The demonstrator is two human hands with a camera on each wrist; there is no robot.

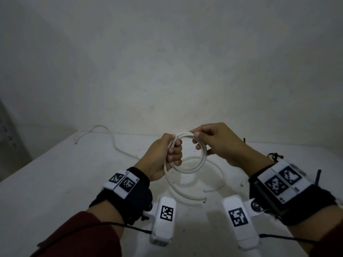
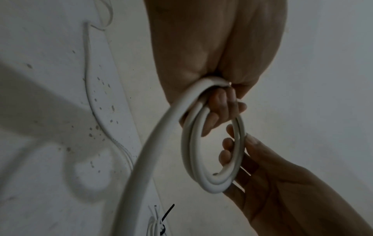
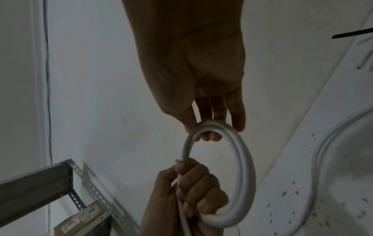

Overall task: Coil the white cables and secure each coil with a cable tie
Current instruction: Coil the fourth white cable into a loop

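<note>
Your left hand (image 1: 163, 156) is clenched around one side of a white cable coil (image 1: 187, 153), fingers curled tight over the bundled turns, and it holds the coil up above the middle of the bench (image 1: 55, 182). Your right hand (image 1: 220, 143) grasps the opposite side of the same coil, thumb on the near face and fingertips (image 2: 227, 143) hooked through the ring, as the left wrist view shows. The coil has a few turns lying side by side and stands roughly upright between your hands. A loose tail of that cable (image 1: 178, 191) drops from your left fist and curves down onto the bench toward the near edge. A second white cable (image 1: 111, 138) lies uncoiled on the bench, running from the far left corner toward the middle. A black cable tie (image 1: 244, 140) shows near the far right edge, just beyond your right hand. In the right wrist view a grey slotted metal rack (image 3: 60, 183) stands off the bench by the wall.
</note>
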